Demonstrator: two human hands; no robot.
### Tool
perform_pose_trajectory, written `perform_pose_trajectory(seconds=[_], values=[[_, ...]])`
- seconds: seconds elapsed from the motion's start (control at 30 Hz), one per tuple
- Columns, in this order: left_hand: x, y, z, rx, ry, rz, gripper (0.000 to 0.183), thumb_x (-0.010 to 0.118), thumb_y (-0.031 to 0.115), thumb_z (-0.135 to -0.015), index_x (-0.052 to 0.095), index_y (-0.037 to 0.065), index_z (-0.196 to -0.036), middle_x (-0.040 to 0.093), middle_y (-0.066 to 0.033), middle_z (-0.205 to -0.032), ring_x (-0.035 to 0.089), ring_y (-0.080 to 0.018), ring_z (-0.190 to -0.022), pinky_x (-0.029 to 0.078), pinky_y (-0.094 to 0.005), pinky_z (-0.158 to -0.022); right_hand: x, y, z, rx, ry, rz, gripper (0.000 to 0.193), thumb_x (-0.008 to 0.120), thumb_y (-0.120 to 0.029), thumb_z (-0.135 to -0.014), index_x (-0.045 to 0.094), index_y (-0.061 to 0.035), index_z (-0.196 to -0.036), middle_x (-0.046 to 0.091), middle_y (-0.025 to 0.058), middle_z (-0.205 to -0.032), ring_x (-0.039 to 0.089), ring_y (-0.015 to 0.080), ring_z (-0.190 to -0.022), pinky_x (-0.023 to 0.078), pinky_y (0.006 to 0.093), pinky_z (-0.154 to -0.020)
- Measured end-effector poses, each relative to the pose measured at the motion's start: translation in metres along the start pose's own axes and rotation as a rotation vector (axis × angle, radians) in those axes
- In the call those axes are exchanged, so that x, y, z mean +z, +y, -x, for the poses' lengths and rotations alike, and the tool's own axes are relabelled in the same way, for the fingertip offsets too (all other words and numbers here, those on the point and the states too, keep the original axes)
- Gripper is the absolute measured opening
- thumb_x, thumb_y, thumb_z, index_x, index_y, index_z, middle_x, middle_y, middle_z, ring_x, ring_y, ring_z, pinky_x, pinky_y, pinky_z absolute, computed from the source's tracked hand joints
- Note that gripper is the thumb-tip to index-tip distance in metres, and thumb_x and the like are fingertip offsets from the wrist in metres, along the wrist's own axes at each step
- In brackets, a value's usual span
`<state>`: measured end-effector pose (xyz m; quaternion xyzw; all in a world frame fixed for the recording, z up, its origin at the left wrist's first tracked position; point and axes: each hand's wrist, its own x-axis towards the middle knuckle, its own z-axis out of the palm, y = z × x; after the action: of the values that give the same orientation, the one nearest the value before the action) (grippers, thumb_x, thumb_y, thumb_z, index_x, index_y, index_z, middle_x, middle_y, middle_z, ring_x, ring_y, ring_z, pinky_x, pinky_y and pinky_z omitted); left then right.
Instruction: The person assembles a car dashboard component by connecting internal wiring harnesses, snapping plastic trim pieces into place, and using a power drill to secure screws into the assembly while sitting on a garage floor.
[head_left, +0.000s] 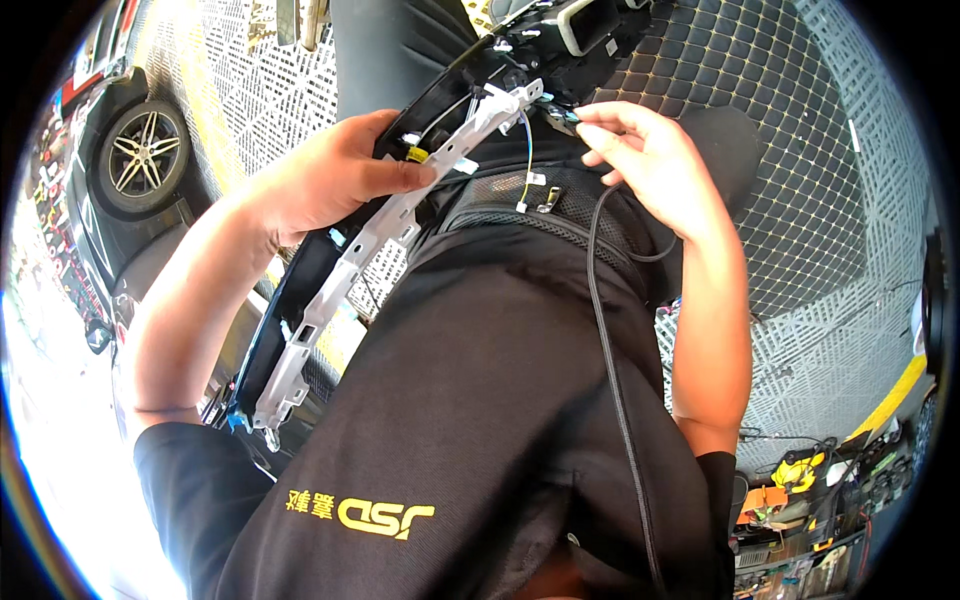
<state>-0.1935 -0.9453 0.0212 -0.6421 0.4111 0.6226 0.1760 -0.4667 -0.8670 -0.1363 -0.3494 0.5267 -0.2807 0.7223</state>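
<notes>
A long black car trim panel (330, 245) lies slantwise across my lap, its back side up. Along it runs a light-grey slotted bracket (362, 244). My left hand (345, 170) is closed round the panel and bracket at mid-length, thumb on the bracket. At the panel's upper part, my right hand (650, 165) has thumb and fingers pinched close to a small dark connector (566, 115); whether they hold it is unclear. A thin blue-and-yellow wire (529, 150) with white plugs hangs from the bracket. Near the panel's far end is a rectangular vent frame (585, 25).
A black quilted mat (740, 160) lies on the light grid floor (815, 340) to the right. At the left stands a dark car with a spoked wheel (145, 157). Yellow and orange tools (765, 505) with cables lie at lower right. A black cord (612, 370) runs down my front.
</notes>
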Motion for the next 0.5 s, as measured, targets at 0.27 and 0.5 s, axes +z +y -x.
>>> perform_pose_trajectory(seconds=[0.27,0.5], values=[[0.002,0.014,0.032,0.093,0.055,-0.257,0.049,0.067,0.008,-0.098,0.051,-0.005,-0.142,0.068,-0.0092,-0.114,0.059,-0.0128,-0.106,0.049,-0.0296,-0.094,0.035,-0.017,0.000,-0.438,0.171,0.213,0.030,0.080,-0.016,-0.086,0.072,-0.0075,-0.114,0.073,0.0056,-0.101,0.072,0.0176,-0.085,0.058,0.0320,-0.079],[0.028,0.006,0.064,0.396,0.192,-0.477,0.056,0.062,-0.005,-0.092,0.050,-0.004,-0.146,0.069,-0.0175,-0.125,0.064,-0.0209,-0.117,0.050,-0.0362,-0.103,0.051,-0.026,0.011,-0.694,0.266,0.413,0.027,0.078,-0.010,-0.082,0.076,-0.0145,-0.109,0.071,0.0052,-0.102,0.072,0.0272,-0.088,0.060,0.0373,-0.077]])
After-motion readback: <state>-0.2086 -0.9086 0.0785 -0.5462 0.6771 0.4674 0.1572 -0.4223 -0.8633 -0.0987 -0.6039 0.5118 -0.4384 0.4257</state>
